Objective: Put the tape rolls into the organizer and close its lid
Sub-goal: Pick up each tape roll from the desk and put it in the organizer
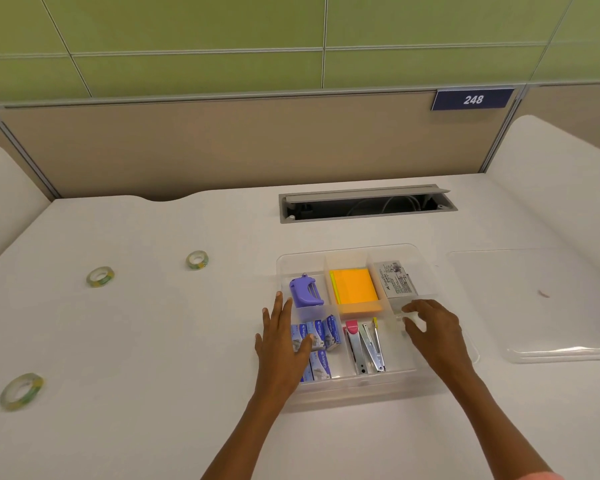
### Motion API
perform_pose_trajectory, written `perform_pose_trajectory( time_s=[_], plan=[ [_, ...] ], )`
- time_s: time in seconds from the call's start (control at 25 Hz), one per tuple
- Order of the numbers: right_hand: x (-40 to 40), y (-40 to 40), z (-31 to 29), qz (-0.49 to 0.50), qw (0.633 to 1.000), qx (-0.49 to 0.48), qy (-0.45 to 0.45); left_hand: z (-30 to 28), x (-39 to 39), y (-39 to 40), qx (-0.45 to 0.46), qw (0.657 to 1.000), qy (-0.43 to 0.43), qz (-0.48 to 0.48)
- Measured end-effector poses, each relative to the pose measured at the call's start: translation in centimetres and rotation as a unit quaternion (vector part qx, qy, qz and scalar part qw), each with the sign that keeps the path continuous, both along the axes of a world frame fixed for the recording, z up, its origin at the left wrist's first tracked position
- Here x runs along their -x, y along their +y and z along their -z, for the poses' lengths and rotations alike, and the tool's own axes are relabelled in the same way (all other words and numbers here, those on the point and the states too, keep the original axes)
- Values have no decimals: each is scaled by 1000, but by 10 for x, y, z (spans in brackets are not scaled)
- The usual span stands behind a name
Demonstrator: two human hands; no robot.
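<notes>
We see three clear tape rolls with green-yellow cores (pixel 100 276) (pixel 197 260) (pixel 21 391) lying on the white surface (pixel 153 341), well left of the open clear organizer (pixel 361 389). Left hand (pixel 284 344) and right hand (pixel 433 334) over it, each grip spread, empty. Lid (pixel 541 306) lies right.

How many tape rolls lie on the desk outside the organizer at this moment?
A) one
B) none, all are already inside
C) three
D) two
C: three tape rolls lie on the white desk left of the organizer: the far tape roll, the middle tape roll and the near tape roll; none is in a compartment.
</notes>
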State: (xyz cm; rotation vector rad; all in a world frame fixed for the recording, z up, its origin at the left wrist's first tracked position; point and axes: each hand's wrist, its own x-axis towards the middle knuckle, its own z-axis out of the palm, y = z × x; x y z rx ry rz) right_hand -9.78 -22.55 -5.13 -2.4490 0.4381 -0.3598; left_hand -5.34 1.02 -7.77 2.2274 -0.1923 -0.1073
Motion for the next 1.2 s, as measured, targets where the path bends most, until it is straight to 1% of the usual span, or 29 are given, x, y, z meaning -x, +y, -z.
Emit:
perform_pose_trajectory(
  time_s=[0.12,0.2,0.28,0.44,0.52,0.6,0.68,0.84,0.96,1.04,1.2],
  plan=[
    [-3,6,-13,-20,999,19,-47,-9,-2,8,61,998,-13,-28],
    [-10,16,-21,-48,997,21,-60,-9,-9,21,56,996,-38,-53],
    [-21,31,-27,-80,995,16,-64,-5,-17,37,33,996,-50,-73],
    [-50,71,-33,-148,987,23,-49,7,-30,78,-34,994,-43,-98],
    [-65,94,-36,-189,981,19,-39,19,-33,102,-109,987,-41,-112],
    [-82,118,-38,-233,972,13,-32,33,-35,121,-216,967,-54,-126],
    [-100,140,-37,-279,960,20,-20,41,-34,129,-282,949,-54,-133],
    [-139,181,-24,-353,933,58,33,42,-36,127,-301,942,-44,-142],
    [-166,209,-8,-375,922,69,73,45,-38,128,-311,938,-47,-146],
    [-181,226,2,-382,914,96,98,47,-38,129,-316,936,-55,-148],
    [-210,263,14,-411,891,157,111,53,-43,132,-312,935,-61,-157]
  ],
)
